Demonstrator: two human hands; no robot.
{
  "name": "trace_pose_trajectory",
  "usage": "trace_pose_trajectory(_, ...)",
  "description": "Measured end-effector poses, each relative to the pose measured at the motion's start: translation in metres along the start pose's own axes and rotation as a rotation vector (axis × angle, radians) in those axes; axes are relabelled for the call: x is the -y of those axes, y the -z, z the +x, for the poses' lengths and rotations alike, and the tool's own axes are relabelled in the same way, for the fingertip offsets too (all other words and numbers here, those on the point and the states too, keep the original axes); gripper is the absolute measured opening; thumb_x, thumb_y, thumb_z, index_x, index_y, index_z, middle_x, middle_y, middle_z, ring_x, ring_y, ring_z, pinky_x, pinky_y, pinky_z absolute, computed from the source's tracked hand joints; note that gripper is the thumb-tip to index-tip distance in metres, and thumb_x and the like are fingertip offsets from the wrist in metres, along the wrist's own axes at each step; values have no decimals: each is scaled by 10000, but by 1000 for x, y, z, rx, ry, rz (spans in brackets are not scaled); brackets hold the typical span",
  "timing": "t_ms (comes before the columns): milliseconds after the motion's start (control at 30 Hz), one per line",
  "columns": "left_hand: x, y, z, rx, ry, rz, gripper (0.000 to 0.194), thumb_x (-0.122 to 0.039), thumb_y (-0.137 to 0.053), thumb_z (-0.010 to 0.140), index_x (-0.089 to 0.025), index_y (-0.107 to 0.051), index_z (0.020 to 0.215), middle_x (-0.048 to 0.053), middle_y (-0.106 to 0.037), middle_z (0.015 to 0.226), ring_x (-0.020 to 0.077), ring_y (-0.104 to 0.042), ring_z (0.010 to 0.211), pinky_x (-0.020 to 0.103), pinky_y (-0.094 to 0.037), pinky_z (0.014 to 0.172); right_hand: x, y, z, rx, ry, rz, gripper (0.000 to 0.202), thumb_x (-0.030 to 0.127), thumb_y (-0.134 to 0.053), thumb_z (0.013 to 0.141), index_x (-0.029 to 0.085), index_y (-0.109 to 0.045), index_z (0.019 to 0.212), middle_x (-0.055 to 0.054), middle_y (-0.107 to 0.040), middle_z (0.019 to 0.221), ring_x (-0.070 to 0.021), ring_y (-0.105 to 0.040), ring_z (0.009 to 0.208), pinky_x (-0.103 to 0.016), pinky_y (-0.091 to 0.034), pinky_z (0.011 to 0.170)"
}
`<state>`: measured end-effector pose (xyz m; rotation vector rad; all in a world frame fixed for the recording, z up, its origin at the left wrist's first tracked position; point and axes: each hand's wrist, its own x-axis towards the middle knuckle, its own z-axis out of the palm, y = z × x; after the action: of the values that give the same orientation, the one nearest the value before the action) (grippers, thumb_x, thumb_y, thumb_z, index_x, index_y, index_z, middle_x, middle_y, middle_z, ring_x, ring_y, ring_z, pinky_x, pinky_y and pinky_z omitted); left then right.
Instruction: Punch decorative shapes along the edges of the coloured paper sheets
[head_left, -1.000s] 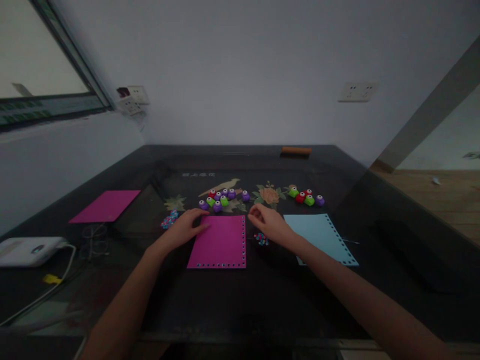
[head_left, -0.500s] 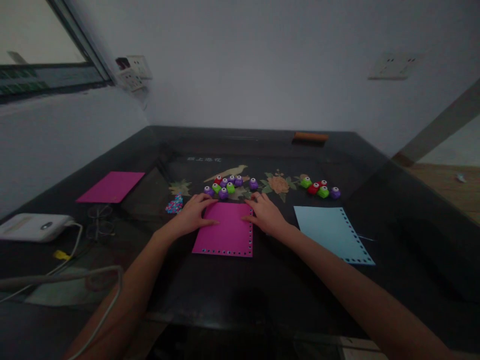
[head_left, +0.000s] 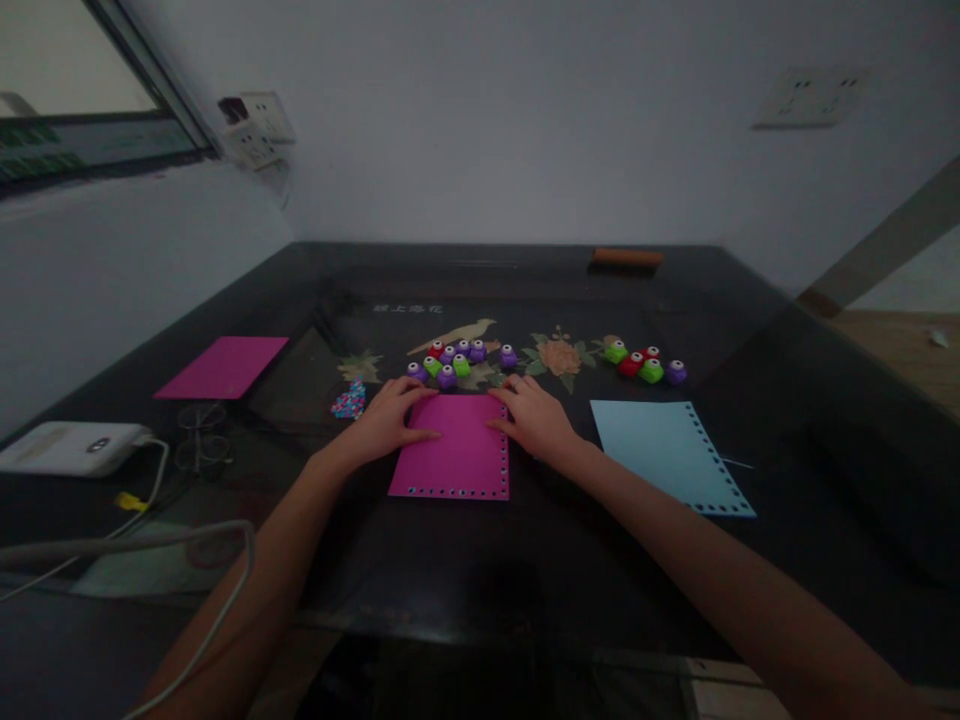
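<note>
A pink sheet [head_left: 457, 455] with punched holes along its near and right edges lies flat on the dark table before me. At its left edge rests my left hand [head_left: 386, 415], thumb stretched over the sheet and fingers at the upper left corner. My right hand [head_left: 536, 415] lies on the right edge in the same way, covering some holes; a ring shows on one finger. Both hands are open with fingers apart. Just beyond the sheet sit several small purple, green and red pieces with eye-like white tops [head_left: 448, 376].
A light blue punched sheet [head_left: 652, 450] lies right, with more coloured pieces [head_left: 631, 364] behind it. Leftward are another pink sheet [head_left: 225, 367], a small patterned item [head_left: 349, 400], glasses [head_left: 202, 440] and a white power bank [head_left: 75, 449] with a cable. A brown roll [head_left: 627, 258] lies by the wall.
The whole view has shifted slightly, with the table's contents appearing a little higher. My hands keep the same pose on the pink sheet.
</note>
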<state>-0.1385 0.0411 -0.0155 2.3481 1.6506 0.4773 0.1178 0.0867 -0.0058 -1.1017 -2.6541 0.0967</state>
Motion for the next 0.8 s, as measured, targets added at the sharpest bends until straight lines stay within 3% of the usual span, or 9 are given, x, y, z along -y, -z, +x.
trace_pose_trajectory(233,-3,2,0,17,25,-1,656,-491,-660,725,-163,-507,1273,131,-475,1217,281,-451,1135,419,-353,996,1,0,-1,-37,-14,46,361,335,-650,792,166,-596,1106,-104,-591,1061,-258,-528,1004,-370,-483,783)
trace_pose_trajectory(500,-5,2,0,-2,22,-22,611,-485,-669,717,-190,-514,1229,114,-473,1206,283,-451,1144,429,-357,991,1,-2,0,-57,-40,122,203,304,-657,781,181,-611,936,-86,-589,1045,-236,-538,982,-341,-471,740)
trace_pose_trajectory(800,-11,6,1,-30,18,-23,510,-438,-701,694,-203,-493,1097,78,-505,1132,273,-467,1103,417,-379,958,-1,-5,-1,-57,-49,116,157,311,-650,790,181,-638,876,-78,-600,1014,-229,-550,953,-337,-474,727)
